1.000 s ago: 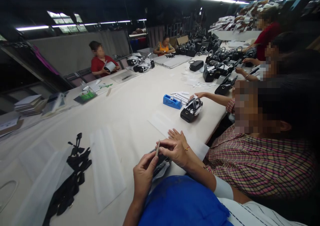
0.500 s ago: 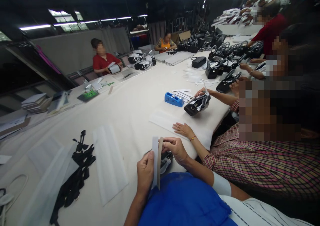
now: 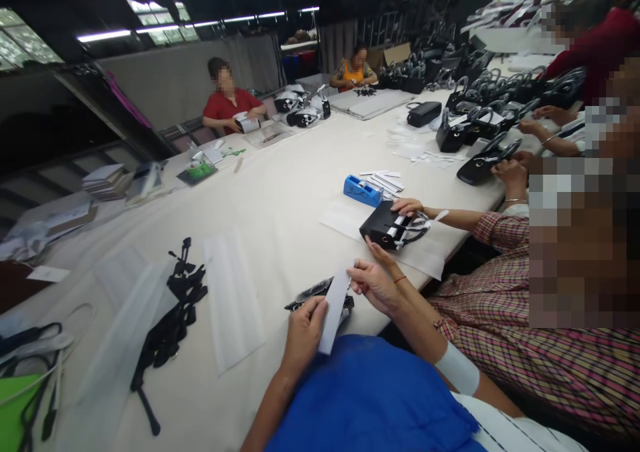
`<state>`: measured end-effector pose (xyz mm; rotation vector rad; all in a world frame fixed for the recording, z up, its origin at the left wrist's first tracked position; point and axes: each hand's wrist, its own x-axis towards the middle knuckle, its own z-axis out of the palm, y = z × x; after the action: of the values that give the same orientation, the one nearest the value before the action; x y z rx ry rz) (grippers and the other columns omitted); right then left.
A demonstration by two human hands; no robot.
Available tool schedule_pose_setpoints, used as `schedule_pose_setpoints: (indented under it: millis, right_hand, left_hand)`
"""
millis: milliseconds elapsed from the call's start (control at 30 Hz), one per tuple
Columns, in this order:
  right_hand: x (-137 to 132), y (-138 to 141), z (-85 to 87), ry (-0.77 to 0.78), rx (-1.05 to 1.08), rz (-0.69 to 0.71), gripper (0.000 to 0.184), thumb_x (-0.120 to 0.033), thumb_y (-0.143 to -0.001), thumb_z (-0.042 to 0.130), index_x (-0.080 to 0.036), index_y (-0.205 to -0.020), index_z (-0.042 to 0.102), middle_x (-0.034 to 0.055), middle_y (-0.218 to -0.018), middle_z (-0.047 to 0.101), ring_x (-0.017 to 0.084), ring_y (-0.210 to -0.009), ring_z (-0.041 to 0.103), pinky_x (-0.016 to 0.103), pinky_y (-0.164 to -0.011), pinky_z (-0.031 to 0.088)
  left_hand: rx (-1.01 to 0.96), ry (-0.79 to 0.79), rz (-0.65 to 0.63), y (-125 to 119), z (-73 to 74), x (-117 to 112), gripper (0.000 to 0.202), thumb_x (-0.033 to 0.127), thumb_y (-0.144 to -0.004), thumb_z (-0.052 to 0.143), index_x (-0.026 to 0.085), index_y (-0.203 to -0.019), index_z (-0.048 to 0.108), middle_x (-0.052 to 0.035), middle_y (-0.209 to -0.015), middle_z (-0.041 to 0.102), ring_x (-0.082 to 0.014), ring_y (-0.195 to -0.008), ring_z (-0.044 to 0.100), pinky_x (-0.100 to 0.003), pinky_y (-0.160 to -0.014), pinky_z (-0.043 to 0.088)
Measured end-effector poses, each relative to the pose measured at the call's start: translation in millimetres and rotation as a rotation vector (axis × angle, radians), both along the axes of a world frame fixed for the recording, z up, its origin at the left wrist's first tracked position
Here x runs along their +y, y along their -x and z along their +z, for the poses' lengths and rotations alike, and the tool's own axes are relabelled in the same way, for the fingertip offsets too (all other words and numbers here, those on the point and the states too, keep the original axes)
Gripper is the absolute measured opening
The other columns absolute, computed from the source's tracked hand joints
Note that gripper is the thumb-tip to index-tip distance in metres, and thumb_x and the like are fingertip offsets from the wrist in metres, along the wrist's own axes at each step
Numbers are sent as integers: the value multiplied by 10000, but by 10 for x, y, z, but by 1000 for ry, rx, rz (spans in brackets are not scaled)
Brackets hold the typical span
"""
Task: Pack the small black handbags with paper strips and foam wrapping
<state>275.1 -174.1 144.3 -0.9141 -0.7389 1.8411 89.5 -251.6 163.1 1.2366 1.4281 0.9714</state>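
My left hand (image 3: 304, 329) pinches a long white card strip (image 3: 334, 315) between thumb and fingers along its left side. My right hand (image 3: 375, 287) closes on the same strip near its upper right end. The strip tilts, its top leaning to the right. Behind it on the table, partly hidden by my hands, lies a black bag (image 3: 316, 295) with clear plastic about it. Left of my hands is a white foam sheet (image 3: 233, 305), and beyond that a heap of black straps (image 3: 173, 312).
Close on my right a co-worker in a checked shirt handles a black handbag (image 3: 380, 224). A blue tape dispenser (image 3: 361, 191) and thin white strips (image 3: 387, 182) stand beyond. Many black handbags (image 3: 500, 115) crowd the far right. Cables (image 3: 53, 372) lie at the left edge.
The strip, earlier upright with a tan-edged piece beside it, now tilts right and appears as one white face. The co-worker's bag has turned and lies lower. My view has shifted left.
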Motion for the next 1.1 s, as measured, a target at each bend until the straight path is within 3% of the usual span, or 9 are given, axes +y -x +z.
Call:
schedule_pose_setpoints:
  millis: [133,200,333,433,533,667,800,933,1100]
  right_hand:
    - [232,-443,-181,-63,-133,-410,335,-326,-612,814,-169,-722,540,-43,-605,550,52,-503,529,123,-411,392]
    - [324,-619,-287,-44,-177,-497,343,-331,-597,822,-165,-731,553,-39,-601,552,54,-513,526,120,-418,409]
    - [365,-659,-384,36,-148,-476,340,-328,-593,822,-167,-788,596,-39,-649,539,46,-527,509,117,-410,404]
    - [327,-482,-345,67,-88,-386,331,-318,-599,817,-183,-798,590,-42,-673,516,47,-542,505,124,-403,381]
    - [290,-302,-276,49,-77,-277,303,-345,-634,793,-181,-746,564,-31,-658,500,57,-530,481,153,-403,373]
    - [256,-181,-201,-1,-36,-201,310,-363,-659,780,-171,-724,545,-35,-632,482,47,-511,458,158,-412,357]
    - [219,-166,-160,7,-42,-168,323,-354,-648,790,-171,-744,542,-44,-607,489,50,-501,486,153,-399,333]
    - [242,-276,-233,-6,-122,-221,351,-381,-643,784,-179,-772,527,-36,-607,547,74,-503,537,169,-420,380]
    - [421,-612,-635,-52,-371,-514,350,-403,-664,741,-181,-820,521,-14,-581,604,102,-471,563,188,-429,419]
  left_hand:
    - [88,2,269,453,-122,-59,313,446,-854,489,177,-903,642,33,-595,568,-84,-454,475,-210,-471,404]
    - [97,15,325,635,-190,-109,311,449,-847,501,171,-898,632,31,-593,572,-87,-463,482,-212,-475,407]
    - [86,14,302,665,-238,-169,337,457,-802,571,161,-949,637,-38,-796,673,-146,-679,611,-269,-652,505]
    - [49,5,228,462,-160,-135,337,439,-790,599,180,-1001,645,-65,-973,691,-180,-874,642,-308,-829,503]
    - [-14,-5,126,221,-27,-55,335,426,-819,567,191,-1044,647,-79,-1073,676,-200,-985,627,-328,-902,482]
    - [-55,41,-10,-16,65,40,375,440,-840,529,181,-1085,645,-79,-993,697,-189,-864,648,-308,-788,515]
    - [-127,128,-88,-106,-7,66,396,454,-853,497,144,-1056,639,-46,-751,695,-148,-597,625,-283,-617,513]
    - [-74,101,-9,70,-95,28,343,455,-842,505,147,-882,650,-28,-671,664,-127,-528,579,-254,-536,474]
    - [145,14,303,743,-159,-194,343,471,-844,489,162,-891,629,-42,-777,681,-142,-617,596,-276,-611,503]
